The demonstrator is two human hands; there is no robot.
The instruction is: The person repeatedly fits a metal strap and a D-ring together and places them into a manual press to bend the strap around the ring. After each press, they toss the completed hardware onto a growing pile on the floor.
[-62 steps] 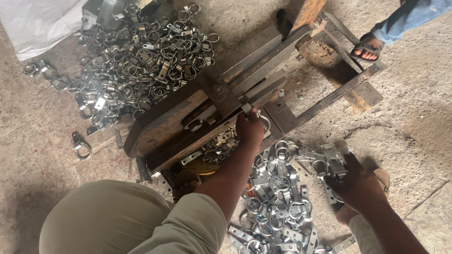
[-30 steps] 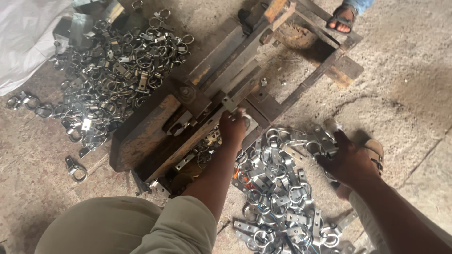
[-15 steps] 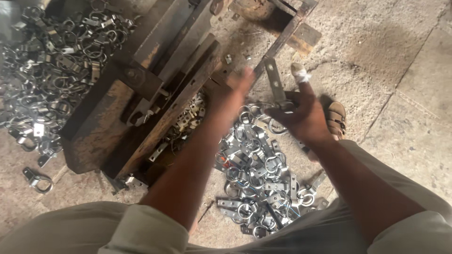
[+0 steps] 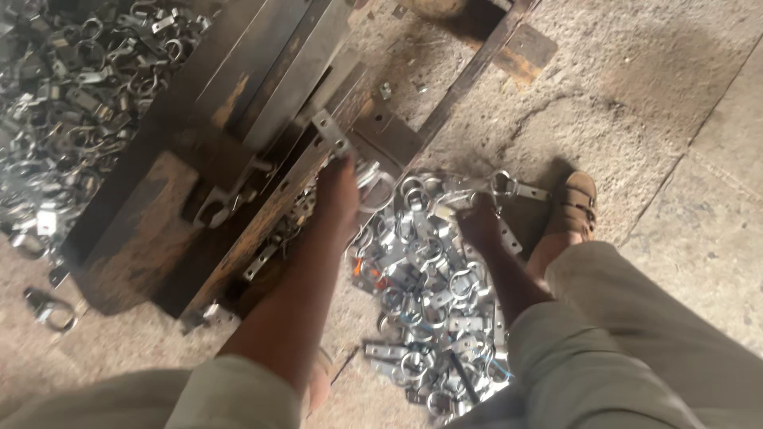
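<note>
My left hand (image 4: 337, 195) reaches onto the edge of a rusty metal and wood jig (image 4: 159, 238), its fingers closed by a flat steel bracket (image 4: 331, 135) and a shiny ring clamp (image 4: 375, 187). Whether it grips the ring clamp is blurred. My right hand (image 4: 480, 223) is over a pile of shiny metal ring clamps (image 4: 425, 302) on the floor. Its fingers are shut on one clamp (image 4: 505, 187) lifted at the pile's far edge.
A second, larger heap of clamps (image 4: 63, 103) lies at the left beyond the jig. A single clamp (image 4: 48, 308) lies at the left edge. My sandalled foot (image 4: 574, 208) rests right of the pile. Rough concrete floor (image 4: 660, 103) with a crack stretches to the right.
The view has swung down and left. My right hand moved from the pile's right side to its far edge and picked up a clamp. My left hand stays at the jig.
</note>
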